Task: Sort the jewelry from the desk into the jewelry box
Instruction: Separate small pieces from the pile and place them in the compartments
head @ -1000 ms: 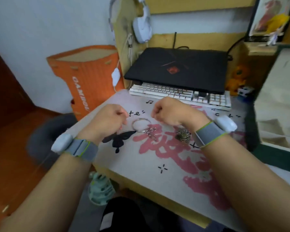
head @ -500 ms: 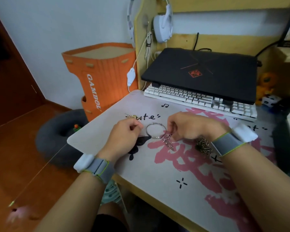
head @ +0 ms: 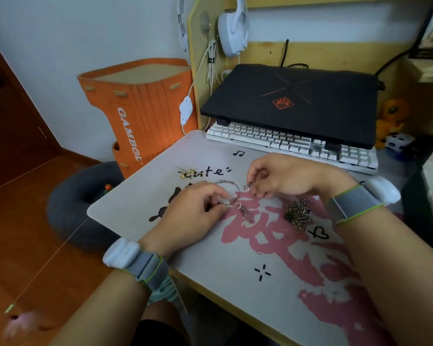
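A thin silver bangle [head: 229, 184] lies on the printed desk mat [head: 235, 258]. My left hand [head: 193, 213] pinches its near edge. A small silver ring [head: 247, 188] is held in the fingertips of my right hand [head: 285, 177], just right of the bangle. A silver leaf-shaped charm [head: 245, 212] lies below the bangle. A tangled silver chain [head: 298, 216] sits on the mat under my right wrist. Small gold pieces [head: 189, 173] lie at the mat's far left. No jewelry box is in view.
A white keyboard [head: 285, 143] with a closed black laptop [head: 298, 101] on it stands at the back of the desk. An orange cardboard stand [head: 138, 108] and a dark round cushion [head: 70, 208] are on the floor to the left. White headphones [head: 234, 28] hang above.
The view has swung left and closer. My right hand has lifted off the mat's centre and now pinches a small ring; my left hand has moved onto the bangle's edge.
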`<state>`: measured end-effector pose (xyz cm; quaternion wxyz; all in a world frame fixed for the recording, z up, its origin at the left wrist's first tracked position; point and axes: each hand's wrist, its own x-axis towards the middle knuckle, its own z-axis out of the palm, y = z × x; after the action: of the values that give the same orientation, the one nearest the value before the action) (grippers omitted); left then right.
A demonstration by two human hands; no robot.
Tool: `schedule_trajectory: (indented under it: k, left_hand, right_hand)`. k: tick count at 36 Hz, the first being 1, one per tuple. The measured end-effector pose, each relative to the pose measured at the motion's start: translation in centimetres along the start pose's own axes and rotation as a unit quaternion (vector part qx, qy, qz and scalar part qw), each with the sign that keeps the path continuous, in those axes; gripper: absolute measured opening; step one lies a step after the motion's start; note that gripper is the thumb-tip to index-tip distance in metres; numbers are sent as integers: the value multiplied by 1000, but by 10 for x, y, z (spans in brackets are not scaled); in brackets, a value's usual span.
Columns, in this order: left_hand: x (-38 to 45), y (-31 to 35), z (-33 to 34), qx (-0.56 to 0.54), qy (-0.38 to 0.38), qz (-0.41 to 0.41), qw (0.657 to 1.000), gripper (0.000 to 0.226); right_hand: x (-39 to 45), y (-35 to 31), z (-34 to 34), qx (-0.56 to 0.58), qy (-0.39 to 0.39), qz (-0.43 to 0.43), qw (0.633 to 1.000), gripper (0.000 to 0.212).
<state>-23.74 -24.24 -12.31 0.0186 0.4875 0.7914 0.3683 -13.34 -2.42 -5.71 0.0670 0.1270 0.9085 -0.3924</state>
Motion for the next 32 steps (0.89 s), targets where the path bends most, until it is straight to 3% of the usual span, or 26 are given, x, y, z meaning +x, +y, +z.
schedule_trajectory:
  k: [4,11,19,24,28,32]
  left_hand:
    - [2,18,15,7,-12,8,1000,22]
    - [-1,26,28,134,-5,29,991,33]
    - [-2,25,29,140,39,47,988,8]
    - [-3,25,29,147,24,68,987,7]
    - [-5,30,25,98,21,52,994,15]
    - [-5,32,21,-21,29,-4,999,16]
  right_hand:
    - [-5,-1,-11,43,5,-13,999,9]
    - [-19,-8,-21,95,44,-20,994,4]
    - [-19,-10,-25,99,43,-27,994,8]
    - [-23,-12,-29,99,54,-48,993,11]
    - [-26,-13,-30,96,51,-54,993,21]
    - [-28,-15,-30,112,48,-58,991,17]
